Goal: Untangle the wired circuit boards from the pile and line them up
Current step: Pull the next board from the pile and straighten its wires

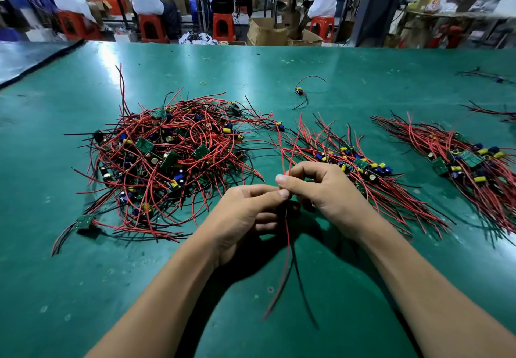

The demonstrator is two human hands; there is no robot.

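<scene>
A tangled pile (167, 156) of small green circuit boards with red and black wires lies on the green table (307, 78), left of centre. To its right, a lined-up row of boards (360, 165) has its wires fanned out, and a second row (469, 162) sits further right. My left hand (245, 215) and my right hand (318, 187) meet in front of the pile, both pinching one wired board. Its red wires rise above my fingers and its red and black wires (287, 260) hang below. The board itself is hidden between my fingers.
A single wired board (300, 91) lies alone further back, near a small rubber band (203, 82). Loose wires (485, 74) rest at the far right edge. Beyond the table, people sit on red stools (223, 26) beside cardboard boxes (266, 32).
</scene>
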